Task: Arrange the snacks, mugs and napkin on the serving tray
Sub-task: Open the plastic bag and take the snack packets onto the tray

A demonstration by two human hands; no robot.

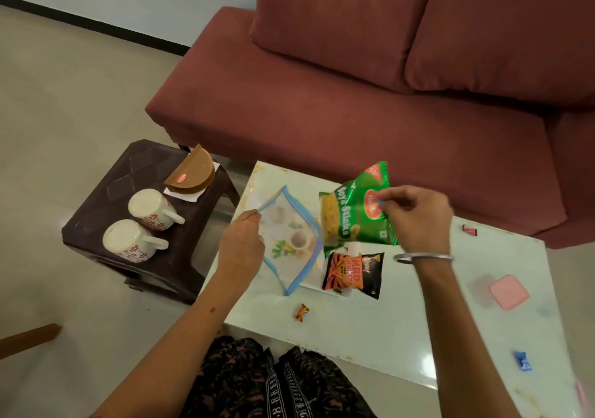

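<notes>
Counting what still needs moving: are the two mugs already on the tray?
No. Both mugs stand upside down on the dark stool, apart from the tray on the table.

Two mugs (151,209) (130,240), two snack packets (357,211) (352,275), one tray (289,240), three small wrapped sweets (301,313) (469,229) (522,360), one pink lidded box (508,292), one brown container (191,172), one napkin (183,194).

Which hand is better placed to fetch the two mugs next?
Left, probably. The left hand pinches the tray edge nearest the stool holding both mugs; the right hand holds the green snack packet, farther away.
</notes>
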